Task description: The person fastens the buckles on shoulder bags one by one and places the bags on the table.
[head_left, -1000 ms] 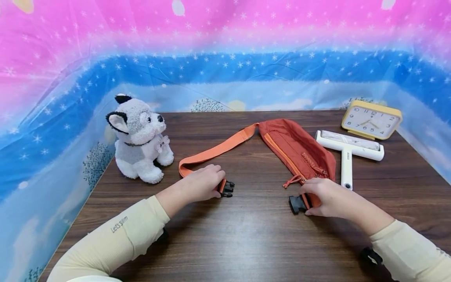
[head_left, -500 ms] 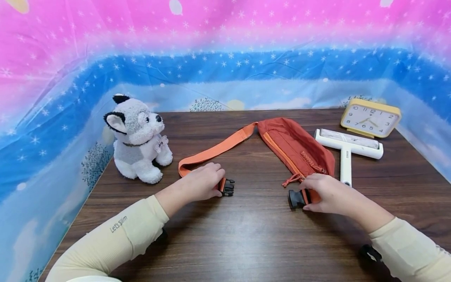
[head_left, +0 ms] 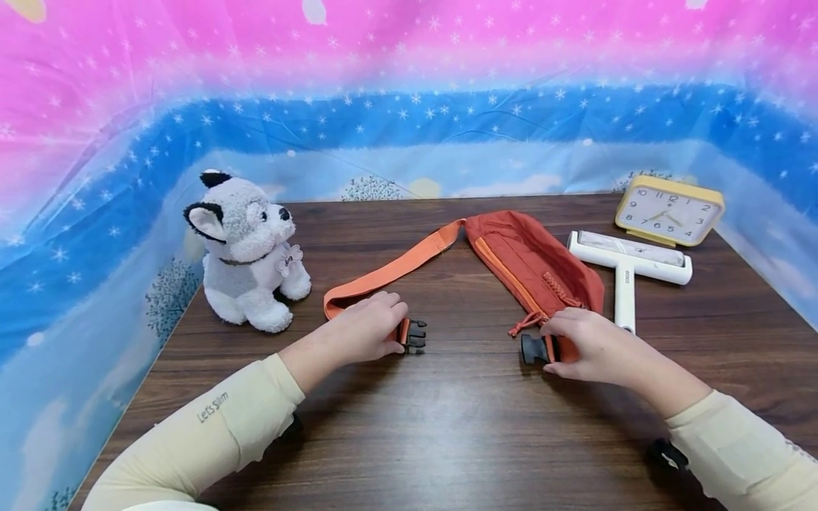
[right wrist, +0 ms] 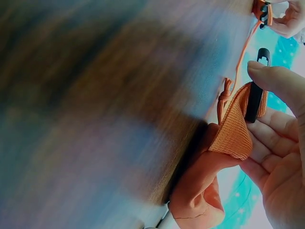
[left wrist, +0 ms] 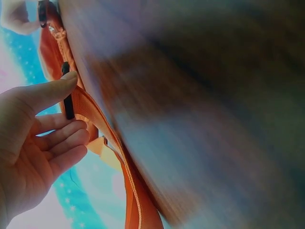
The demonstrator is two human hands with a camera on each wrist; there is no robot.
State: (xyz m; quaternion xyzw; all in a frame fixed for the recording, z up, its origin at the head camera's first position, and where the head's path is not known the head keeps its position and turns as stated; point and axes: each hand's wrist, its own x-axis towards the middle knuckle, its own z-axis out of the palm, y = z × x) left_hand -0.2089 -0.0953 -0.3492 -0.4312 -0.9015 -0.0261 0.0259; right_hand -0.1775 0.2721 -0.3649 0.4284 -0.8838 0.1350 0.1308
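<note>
A rust-red waist bag (head_left: 533,259) lies right of the middle of the table, its orange strap (head_left: 390,273) looping out to the left. My left hand (head_left: 367,328) pinches the black pronged buckle half (head_left: 417,336) at the strap's end between thumb and fingers, prongs pointing right. Opposite it, my right hand (head_left: 591,345) pinches the socket buckle half (head_left: 534,348) beside the bag's near end, its mouth facing left. A gap separates the two halves. In the right wrist view the thumb presses on the black socket (right wrist: 258,88), with orange webbing (right wrist: 233,129) hanging from it.
A plush husky dog (head_left: 249,252) sits at the left of the brown wooden table (head_left: 422,440). Right of the bag lies a white T-shaped lint roller (head_left: 629,262), with a yellow clock (head_left: 669,211) behind it. A patterned cloth (head_left: 409,106) encloses the table's back and sides.
My right hand has raised the socket half slightly and turned it to face the pronged half. The left hand has tilted the pronged half a little and otherwise stays in place.
</note>
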